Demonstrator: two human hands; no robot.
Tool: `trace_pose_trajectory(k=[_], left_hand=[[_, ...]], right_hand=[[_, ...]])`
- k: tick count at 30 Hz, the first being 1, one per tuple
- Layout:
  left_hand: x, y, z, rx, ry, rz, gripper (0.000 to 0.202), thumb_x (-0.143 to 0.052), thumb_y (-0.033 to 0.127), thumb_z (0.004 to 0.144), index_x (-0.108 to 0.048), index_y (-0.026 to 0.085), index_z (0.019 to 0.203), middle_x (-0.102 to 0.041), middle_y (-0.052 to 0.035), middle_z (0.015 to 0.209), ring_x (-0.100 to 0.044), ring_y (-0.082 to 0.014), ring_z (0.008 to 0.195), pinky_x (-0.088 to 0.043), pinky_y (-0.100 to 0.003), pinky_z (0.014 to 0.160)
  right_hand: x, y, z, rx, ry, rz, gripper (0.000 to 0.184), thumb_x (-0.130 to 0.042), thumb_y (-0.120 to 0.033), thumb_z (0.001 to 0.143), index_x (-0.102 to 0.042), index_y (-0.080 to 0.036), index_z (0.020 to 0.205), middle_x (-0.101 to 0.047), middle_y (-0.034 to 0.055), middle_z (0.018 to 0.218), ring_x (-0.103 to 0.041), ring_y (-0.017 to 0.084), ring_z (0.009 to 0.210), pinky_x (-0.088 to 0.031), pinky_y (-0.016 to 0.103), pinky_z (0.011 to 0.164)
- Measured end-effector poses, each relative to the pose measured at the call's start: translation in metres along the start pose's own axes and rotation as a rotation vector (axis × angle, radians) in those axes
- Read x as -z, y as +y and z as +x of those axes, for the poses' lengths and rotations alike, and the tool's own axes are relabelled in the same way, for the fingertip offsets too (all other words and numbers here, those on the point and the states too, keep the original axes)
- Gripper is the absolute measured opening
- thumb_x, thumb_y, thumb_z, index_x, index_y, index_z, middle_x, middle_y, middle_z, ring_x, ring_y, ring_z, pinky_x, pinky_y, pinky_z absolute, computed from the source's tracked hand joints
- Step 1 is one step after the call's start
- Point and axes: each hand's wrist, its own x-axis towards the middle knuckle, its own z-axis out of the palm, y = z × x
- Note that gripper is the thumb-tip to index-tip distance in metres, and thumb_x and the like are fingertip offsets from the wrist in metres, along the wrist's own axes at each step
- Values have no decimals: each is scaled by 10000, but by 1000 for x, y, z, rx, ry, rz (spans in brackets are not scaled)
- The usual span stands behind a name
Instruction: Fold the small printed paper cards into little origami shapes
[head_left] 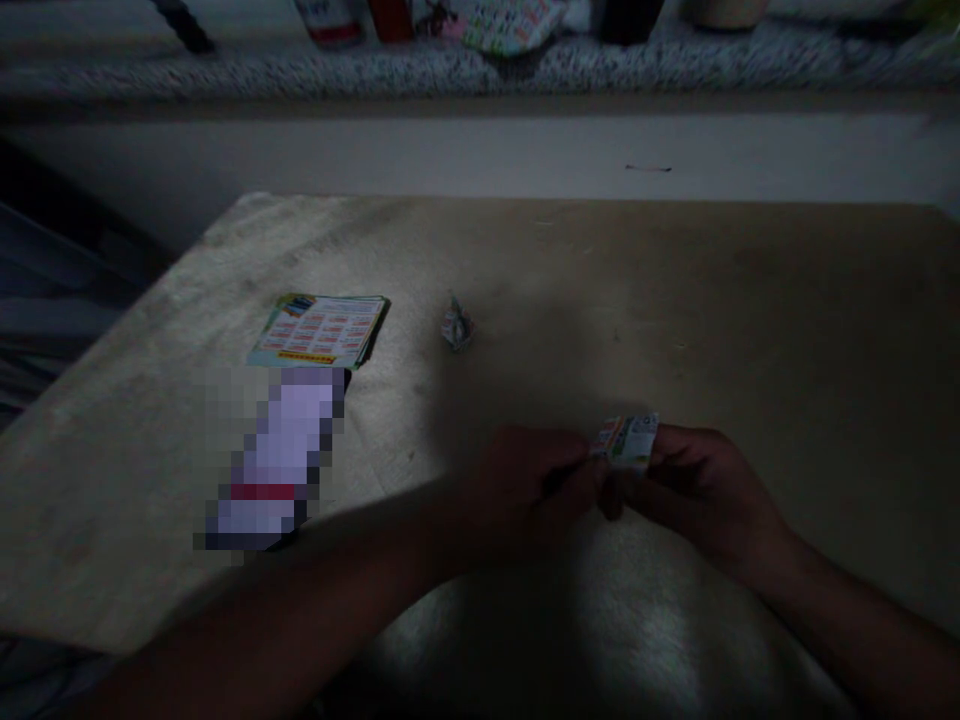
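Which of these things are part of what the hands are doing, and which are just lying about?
In use: small printed paper, pinched between left hand and right hand; likely also the stack of printed sheets and the little folded paper piece on the table.
Lying about: blurred-out object beside the stack; containers on the back ledge.

Two hands (525, 490) (701, 485), two paper pieces (628, 440) (456, 325), one card stack (321, 330).

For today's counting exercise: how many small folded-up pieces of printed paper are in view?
2. One loose piece lies on the table, right of the sheet stack; one held piece is pinched between left hand and right hand. Dimness may hide more.
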Motion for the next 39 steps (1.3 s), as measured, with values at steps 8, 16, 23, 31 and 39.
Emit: trace_pose_trajectory(k=[8, 16, 23, 31, 39], left_hand=[[-2, -1, 1, -159, 11, 257, 260, -486, 242, 976, -681, 135, 841, -637, 3, 632, -539, -80, 515, -373, -194, 521], [3, 0, 1, -177, -45, 246, 299, -452, 238, 989, -693, 133, 847, -668, -14, 669, -575, -86, 550, -414, -196, 562], [4, -3, 1, -65, -74, -77, 330, -436, 283, 1008, -689, 101, 900, -733, -78, 806, -641, -110, 648, -489, -213, 633], [7, -6, 0, -16, -52, -78, 362, -450, 334, 1011, -713, 107, 908, -725, -70, 777, -634, -110, 626, -462, -197, 578], [7, -5, 0, -64, -2, 43, 374, -434, 336, 1013, -714, 116, 901, -700, -47, 723, -595, -97, 578, -457, -192, 564]], right_hand=[[-1, -2, 0, 53, 58, 8, 60, -794, -173, 745, -750, -214, 745, -731, -2, 656, -653, 110, 564, -536, 196, 526], [4, -5, -1, 47, -9, -45, 114, -757, -253, 830, -730, -198, 733, -730, 19, 678, -682, 134, 605, -564, 223, 563], [9, -3, -2, 63, -60, 7, 63, -714, -227, 878, -769, -201, 862, -737, 22, 722, -688, 134, 646, -578, 231, 620], [11, -2, 2, 98, -89, 0, 89, -711, -242, 890, -780, -200, 853, -767, 37, 770, -720, 140, 701, -595, 218, 664], [14, -2, 2, 108, -52, -32, 82, -710, -245, 892, -785, -212, 896, -767, 35, 775, -725, 150, 722, -598, 231, 671]])
